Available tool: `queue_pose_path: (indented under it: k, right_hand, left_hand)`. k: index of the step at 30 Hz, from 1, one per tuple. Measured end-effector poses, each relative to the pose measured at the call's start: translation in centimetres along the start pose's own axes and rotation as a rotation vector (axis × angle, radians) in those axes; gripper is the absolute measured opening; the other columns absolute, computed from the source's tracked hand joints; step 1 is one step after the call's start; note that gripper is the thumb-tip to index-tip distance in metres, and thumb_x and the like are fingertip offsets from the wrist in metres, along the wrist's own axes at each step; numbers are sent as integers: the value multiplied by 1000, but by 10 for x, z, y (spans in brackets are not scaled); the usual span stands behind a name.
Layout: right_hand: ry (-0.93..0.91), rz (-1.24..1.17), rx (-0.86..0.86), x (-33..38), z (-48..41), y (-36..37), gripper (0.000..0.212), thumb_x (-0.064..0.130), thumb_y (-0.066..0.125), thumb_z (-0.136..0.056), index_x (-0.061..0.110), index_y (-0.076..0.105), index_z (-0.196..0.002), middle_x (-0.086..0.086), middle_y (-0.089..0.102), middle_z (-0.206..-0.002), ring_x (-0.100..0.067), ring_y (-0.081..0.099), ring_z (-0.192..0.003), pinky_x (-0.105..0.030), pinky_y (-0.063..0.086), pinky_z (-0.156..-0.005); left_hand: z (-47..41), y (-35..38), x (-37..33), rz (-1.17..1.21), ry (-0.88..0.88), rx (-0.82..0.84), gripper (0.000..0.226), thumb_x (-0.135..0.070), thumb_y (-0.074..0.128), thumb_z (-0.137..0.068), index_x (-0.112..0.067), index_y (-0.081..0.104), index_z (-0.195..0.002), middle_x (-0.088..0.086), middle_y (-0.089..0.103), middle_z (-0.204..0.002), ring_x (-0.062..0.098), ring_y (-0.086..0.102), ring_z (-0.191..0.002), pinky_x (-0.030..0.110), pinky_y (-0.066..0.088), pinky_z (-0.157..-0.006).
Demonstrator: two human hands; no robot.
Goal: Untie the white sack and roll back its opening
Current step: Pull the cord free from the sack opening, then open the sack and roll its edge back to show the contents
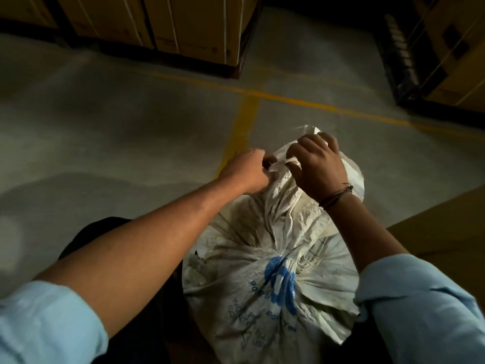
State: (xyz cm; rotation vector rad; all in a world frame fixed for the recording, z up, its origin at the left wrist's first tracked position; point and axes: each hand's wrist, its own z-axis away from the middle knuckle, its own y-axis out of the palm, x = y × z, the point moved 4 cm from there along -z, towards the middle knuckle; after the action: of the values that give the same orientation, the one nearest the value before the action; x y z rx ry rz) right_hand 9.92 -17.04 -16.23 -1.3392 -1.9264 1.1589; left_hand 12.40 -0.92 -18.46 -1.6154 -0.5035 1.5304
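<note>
A white woven sack with blue print stands between my arms, its neck bunched and gathered toward the top. My left hand is closed on the gathered neck from the left, pinching a white strip of the tie. My right hand grips the upper fabric and the same white strip from the right, fingers curled over it. A loose flap of the sack's mouth sticks out behind my right hand. The knot itself is hidden between my fingers.
Grey concrete floor with yellow painted lines lies ahead. Stacked cardboard boxes on a pallet stand at the back left, more boxes at the back right. A brown carton sits close on my right.
</note>
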Motion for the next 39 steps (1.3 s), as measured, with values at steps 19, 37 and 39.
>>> queue_pose_path:
  k: [19, 37, 39]
  right_hand:
    - [252, -546, 265, -36, 80, -79, 67, 50, 72, -83, 20, 52, -140, 4, 66, -118, -5, 66, -93, -18, 54, -76]
    - [213, -196, 260, -65, 132, -92, 45, 62, 54, -86, 27, 53, -114, 3, 69, -89, -26, 65, -68, -36, 53, -55]
    - [249, -317, 358, -67, 133, -91, 48, 71, 53, -85, 29, 56, -109, 7, 65, -80, -14, 62, -64, -30, 49, -55]
  left_hand:
    - [43, 9, -78, -133, 607, -157, 25, -2, 50, -80, -24, 39, -79, -7, 50, -76, 21, 45, -74, 34, 24, -59]
    - [25, 30, -107, -66, 717, 114, 26, -61, 60, -88, -36, 54, -94, -15, 61, -97, 8, 57, -93, 44, 50, -82]
    - [23, 27, -105, -25, 746, 80, 24, -53, 63, -90, -32, 55, -97, -13, 62, -97, 11, 59, -91, 44, 52, -80]
